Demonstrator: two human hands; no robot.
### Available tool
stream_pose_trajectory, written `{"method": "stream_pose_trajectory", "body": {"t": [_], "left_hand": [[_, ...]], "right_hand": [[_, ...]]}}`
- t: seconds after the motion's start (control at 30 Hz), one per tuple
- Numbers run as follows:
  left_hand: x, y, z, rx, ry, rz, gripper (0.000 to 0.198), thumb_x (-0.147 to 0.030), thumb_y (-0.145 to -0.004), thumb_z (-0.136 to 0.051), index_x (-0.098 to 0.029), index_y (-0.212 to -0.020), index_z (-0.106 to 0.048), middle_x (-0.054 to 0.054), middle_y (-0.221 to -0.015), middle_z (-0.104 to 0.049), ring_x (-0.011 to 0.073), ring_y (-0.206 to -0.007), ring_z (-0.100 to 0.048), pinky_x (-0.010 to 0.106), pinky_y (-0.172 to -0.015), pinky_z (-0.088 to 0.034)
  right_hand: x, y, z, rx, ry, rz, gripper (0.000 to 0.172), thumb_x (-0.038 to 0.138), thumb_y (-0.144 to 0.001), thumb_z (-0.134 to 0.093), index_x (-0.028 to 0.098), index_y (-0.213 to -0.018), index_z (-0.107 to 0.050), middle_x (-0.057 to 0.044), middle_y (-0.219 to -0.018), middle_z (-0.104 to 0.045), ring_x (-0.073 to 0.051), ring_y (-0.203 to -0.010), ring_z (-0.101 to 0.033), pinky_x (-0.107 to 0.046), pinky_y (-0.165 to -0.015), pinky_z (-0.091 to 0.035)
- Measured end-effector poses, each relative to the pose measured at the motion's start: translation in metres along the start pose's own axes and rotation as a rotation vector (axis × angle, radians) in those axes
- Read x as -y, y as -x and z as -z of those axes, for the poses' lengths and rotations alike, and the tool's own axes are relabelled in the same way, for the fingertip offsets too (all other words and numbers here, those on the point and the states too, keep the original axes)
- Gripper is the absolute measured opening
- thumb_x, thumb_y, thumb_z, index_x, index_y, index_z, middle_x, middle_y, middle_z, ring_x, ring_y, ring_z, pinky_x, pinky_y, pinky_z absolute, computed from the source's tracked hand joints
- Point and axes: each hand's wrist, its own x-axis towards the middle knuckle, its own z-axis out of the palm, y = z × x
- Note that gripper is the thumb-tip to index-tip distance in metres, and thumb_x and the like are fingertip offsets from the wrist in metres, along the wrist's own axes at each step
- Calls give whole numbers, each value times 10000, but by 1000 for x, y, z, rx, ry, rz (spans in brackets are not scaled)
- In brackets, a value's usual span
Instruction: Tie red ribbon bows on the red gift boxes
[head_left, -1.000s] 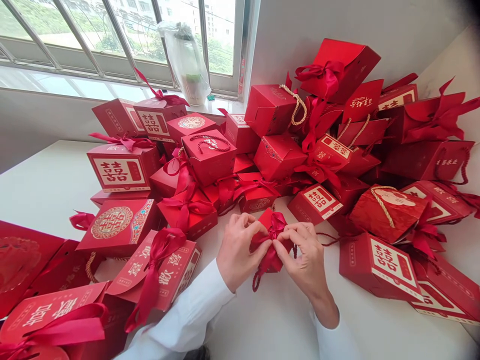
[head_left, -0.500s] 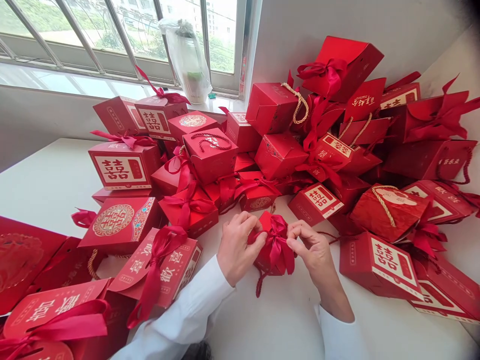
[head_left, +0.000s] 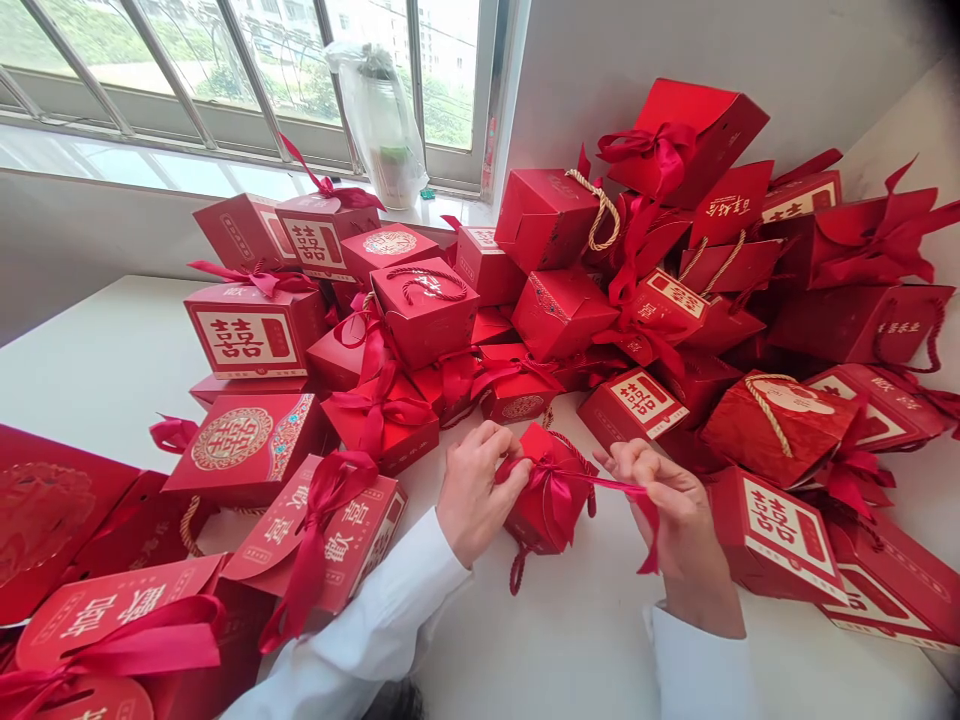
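Observation:
A small red gift box (head_left: 555, 512) stands on the white table between my hands, with a red cord handle trailing off each side. Across its top runs a red satin ribbon (head_left: 611, 484), knotted at the middle. My left hand (head_left: 480, 488) pinches the ribbon close to the knot, at the box's left edge. To the right, my right hand (head_left: 667, 510) grips one ribbon tail between thumb and finger. That tail is pulled taut from the knot, and its loose end hangs below my fingers.
Red gift boxes with ribbons and cord handles are piled behind, such as a box with a white label (head_left: 247, 340). More boxes lie at the left (head_left: 315, 540) and right (head_left: 780, 525). A bagged jar (head_left: 386, 150) stands on the windowsill by a barred window.
My right hand has moved right, drawing the ribbon tail out straight from the knot. The bow loops over the box have come down to a flatter knot. My left hand stays put.

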Motion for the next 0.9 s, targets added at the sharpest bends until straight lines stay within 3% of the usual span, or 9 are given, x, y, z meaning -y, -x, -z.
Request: {"method": "stream_pose_trajectory", "body": {"t": [0.13, 0.3, 0.4, 0.53, 0.7, 0.9], "left_hand": [[-1, -1, 1, -9, -6, 4, 136, -183, -819, -470, -191, -684, -456, -2, -760, -516, 149, -727, -495, 274, -686, -383], [-3, 1, 0, 44, 4, -49, 141, -184, -821, -497, -190, -684, -467, -4, -745, -528, 148, -720, -499, 262, -657, -377], [-5, 3, 0, 33, -1, -81, 151, -206, -833, -517, -192, -688, -477, -5, -721, -554, 160, -743, -511, 270, -670, -382], [-10, 6, 4, 36, 52, -80, 100, -187, -841, -518, -202, -742, -515, -7, -758, -595, 168, -797, -518, 275, -702, -398], [-14, 6, 6, 85, 288, -27, 70, -173, -834, -513, -199, -778, -544, 1, -799, -591, 152, -811, -523, 257, -701, -424], [-13, 2, 9, 169, 807, 80, 101, -260, -821, -563, -174, -813, -511, 1, -760, -541, 114, -705, -526, 245, -669, -440]], "right_hand": [[3, -1, 13, -75, -315, 81, 371, 429, -701, -666, 215, -540, -409, 27, -678, -339, -160, -679, -426, -467, -855, -480], [4, -1, 17, -156, -482, 156, 372, 406, -701, -679, 222, -543, -396, 45, -645, -274, -135, -609, -390, -326, -678, -490], [6, -3, 16, -187, -524, 86, 331, 371, -706, -703, 225, -572, -437, 52, -619, -333, -121, -583, -417, -281, -593, -481], [4, -7, 23, -338, -592, -91, 242, 278, -671, -776, 220, -684, -541, 90, -580, -456, -66, -533, -478, -198, -561, -515], [-3, -8, 30, -424, -584, -131, 205, 218, -640, -797, 193, -730, -615, 91, -666, -633, -33, -544, -565, -141, -586, -557], [-5, -7, 27, -457, -606, -193, 162, 200, -669, -759, 190, -795, -658, 43, -815, -733, -45, -588, -600, -152, -602, -588]]}}
